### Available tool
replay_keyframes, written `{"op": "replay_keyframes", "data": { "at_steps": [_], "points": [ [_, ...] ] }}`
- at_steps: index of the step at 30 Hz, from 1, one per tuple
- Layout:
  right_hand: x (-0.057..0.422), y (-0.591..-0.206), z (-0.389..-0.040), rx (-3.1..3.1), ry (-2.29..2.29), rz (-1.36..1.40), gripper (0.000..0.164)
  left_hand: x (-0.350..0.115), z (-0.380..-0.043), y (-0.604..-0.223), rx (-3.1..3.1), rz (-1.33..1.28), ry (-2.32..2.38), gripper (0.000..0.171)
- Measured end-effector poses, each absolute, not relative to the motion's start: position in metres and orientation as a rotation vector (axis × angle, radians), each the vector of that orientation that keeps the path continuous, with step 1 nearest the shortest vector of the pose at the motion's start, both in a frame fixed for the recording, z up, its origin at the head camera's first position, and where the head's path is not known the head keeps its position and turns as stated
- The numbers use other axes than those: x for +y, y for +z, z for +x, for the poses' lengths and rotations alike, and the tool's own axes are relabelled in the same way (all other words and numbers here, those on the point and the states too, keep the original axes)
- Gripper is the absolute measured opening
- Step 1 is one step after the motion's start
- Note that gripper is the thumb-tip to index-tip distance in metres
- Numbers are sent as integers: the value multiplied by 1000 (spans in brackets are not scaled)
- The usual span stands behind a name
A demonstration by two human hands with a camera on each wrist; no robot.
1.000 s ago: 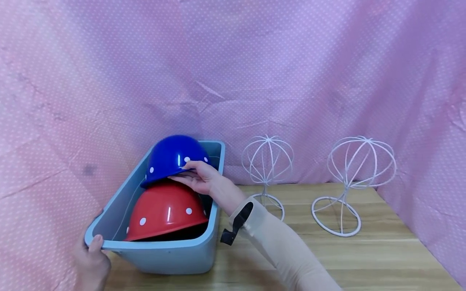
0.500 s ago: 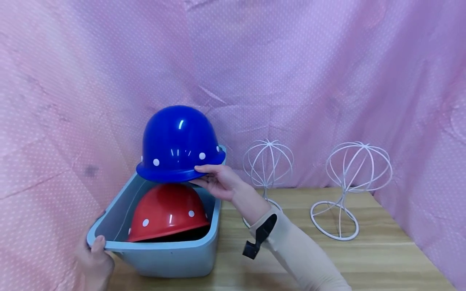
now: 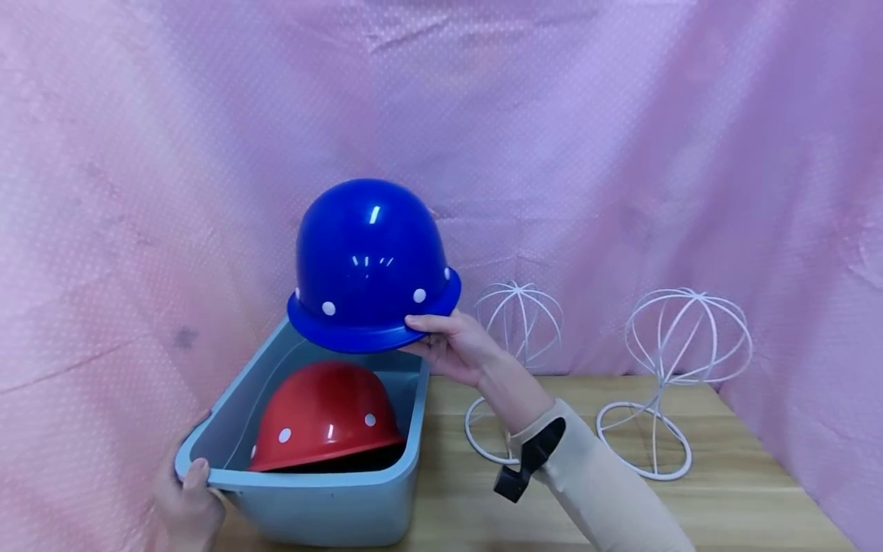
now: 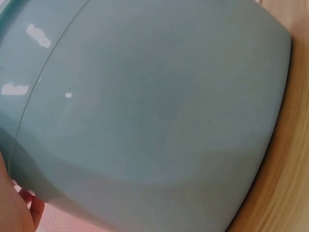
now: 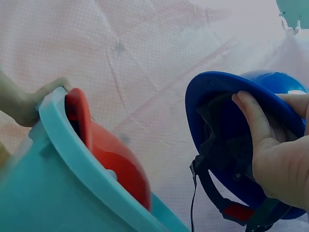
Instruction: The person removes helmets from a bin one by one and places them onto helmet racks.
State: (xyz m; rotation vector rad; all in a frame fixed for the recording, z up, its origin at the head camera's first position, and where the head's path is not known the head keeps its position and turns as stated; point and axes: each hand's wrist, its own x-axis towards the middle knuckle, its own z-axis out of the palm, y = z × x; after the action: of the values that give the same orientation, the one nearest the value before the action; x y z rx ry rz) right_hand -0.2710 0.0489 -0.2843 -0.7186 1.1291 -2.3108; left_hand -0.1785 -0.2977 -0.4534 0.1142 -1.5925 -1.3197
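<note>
My right hand [image 3: 455,349] pinches the brim of a blue hard hat [image 3: 369,253], thumb on top and fingers beneath. The hat hangs above the grey-blue bin [image 3: 310,481]; in the right wrist view its dark inner harness [image 5: 227,150] and chin strap show. A red hard hat [image 3: 324,418] with white dots lies tilted inside the bin. At the bin's near left corner my left hand [image 3: 189,502] grips the rim, thumb over the top. The left wrist view is mostly filled by the bin's outer wall [image 4: 154,106], with part of that hand at lower left.
Two white wire stands with globe-shaped tops are on the wooden table [image 3: 731,498]: a nearer right one [image 3: 688,337] and a left one [image 3: 520,322] partly behind my right hand and forearm. A pink dotted cloth [image 3: 552,115] hangs behind and at the sides.
My right hand has lifted the blue hard hat up out of the bin and carried it rightward. The left hand keeps its grip on the rim, and the red hard hat stays inside.
</note>
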Motion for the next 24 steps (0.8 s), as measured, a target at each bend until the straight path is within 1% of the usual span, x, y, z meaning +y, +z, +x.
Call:
{"op": "replay_keyframes", "data": {
  "at_steps": [4,6,15,19,24],
  "points": [
    [74,-273,-268,1099,-2322,-846,51,-291,-185,-452,-1599,28,-1314,52],
    [87,-265,-266,1079,-2328,-897,57,-291,-187,-452,-1569,-15,-1321,53],
    [146,-240,-262,1090,-2353,-1095,46,-287,-189,-446,-1529,-78,-1328,54],
    [172,-236,-261,1116,-2362,-1168,38,-286,-193,-446,-1519,-92,-1330,55],
    [203,-237,-262,1061,-2360,-1251,38,-286,-195,-449,-1513,-93,-1351,56]
  ]
}}
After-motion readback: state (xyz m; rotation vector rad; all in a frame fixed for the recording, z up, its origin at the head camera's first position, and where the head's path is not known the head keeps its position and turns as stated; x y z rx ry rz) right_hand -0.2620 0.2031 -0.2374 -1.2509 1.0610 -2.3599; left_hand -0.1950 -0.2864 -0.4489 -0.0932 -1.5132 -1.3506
